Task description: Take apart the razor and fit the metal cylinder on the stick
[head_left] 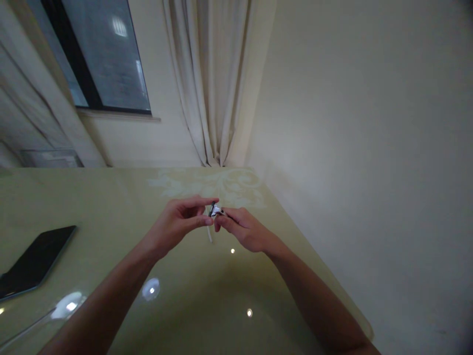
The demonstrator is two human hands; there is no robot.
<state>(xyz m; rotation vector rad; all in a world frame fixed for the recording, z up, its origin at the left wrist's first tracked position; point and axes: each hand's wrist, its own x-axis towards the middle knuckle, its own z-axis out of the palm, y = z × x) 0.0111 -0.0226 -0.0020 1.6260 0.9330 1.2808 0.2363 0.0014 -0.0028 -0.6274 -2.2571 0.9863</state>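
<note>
The two hands meet over the far part of the table (192,296), close together. The left hand (179,219) is nearly closed at the fingertips, its index finger stretched along the top and its thumb below, with a small, thin dark piece (212,209) pinched upright between them. The right hand (246,230) is curled, the thumb and bent fingers gripping a small shiny silver piece (218,211) whose end points towards the dark one. The two pieces sit right up against each other between the hands; whether they are joined is too small to tell. Just below the left fingertips shows a slim white strip (210,233), and it is unclear whether it lies on the table or hangs above it. Bright spots of light reflect off the glossy tabletop around the forearms. Well off to the left lies a dark flat tablet (39,259), set at a slant, and nearer the lower left corner runs a thin pale cord or rod (27,328). Beyond the table's far edge hang pale curtains (212,79) beside a dark-framed window (105,54), and a plain wall (362,138) rises along the right side.
</note>
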